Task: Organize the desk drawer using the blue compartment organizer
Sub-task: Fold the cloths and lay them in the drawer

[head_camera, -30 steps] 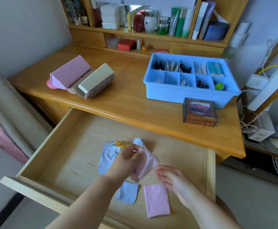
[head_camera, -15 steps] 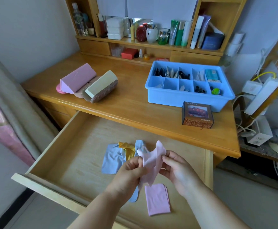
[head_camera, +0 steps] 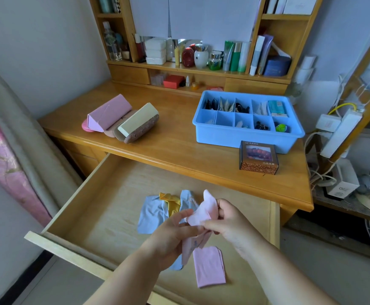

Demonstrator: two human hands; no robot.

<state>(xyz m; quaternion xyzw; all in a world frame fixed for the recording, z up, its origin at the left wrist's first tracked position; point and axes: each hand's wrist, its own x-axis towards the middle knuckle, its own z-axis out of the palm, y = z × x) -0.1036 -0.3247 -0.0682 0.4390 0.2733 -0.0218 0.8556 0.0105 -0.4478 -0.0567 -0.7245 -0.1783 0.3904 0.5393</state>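
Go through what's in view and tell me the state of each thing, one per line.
drawer: pulled open
blue organizer: on the desktop, partly filled
pink cloth: held up in both hands
left hand: pinching it
right hand: pinching it
folded pink cloth: flat in the drawer
brown box: closed

Blue cloth (head_camera: 177,265) mostly behind left hand (head_camera: 171,236)

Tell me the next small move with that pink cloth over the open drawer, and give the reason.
Probably finish folding the pink cloth flat. Both the left hand and the right hand pinch it above the drawer, and it looks crumpled, while another pink cloth lies neatly folded below. The blue organizer on the desk has small compartments, so a compact fold would likely fit better.
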